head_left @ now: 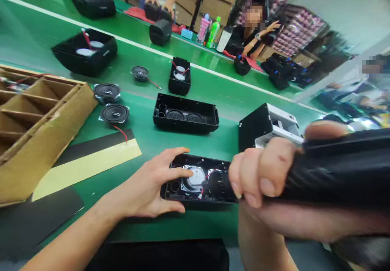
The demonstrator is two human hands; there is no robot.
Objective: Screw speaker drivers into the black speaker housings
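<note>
My left hand [149, 183] spans the left end of a black speaker housing [207, 202], thumb at the near edge and a finger at the far edge. Its index finger rests on a round speaker driver [196, 177] seated inside. A second driver [215, 176] sits to the right, partly covered by the tool. Red wires with a small white connector lie in the housing. My right hand [265, 169] is wrapped round a thick black power screwdriver [341, 161], held almost level. Its front end reaches over the housing; the tip is hard to make out.
Beyond the housing lie an empty speaker shell [185, 120] and a black-and-silver box [256, 128]. Loose drivers [114, 113], paper strips [91, 165] and a cardboard divider box [51, 141] are at left. Two people work across the green bench [131, 100], near bottles [214, 33].
</note>
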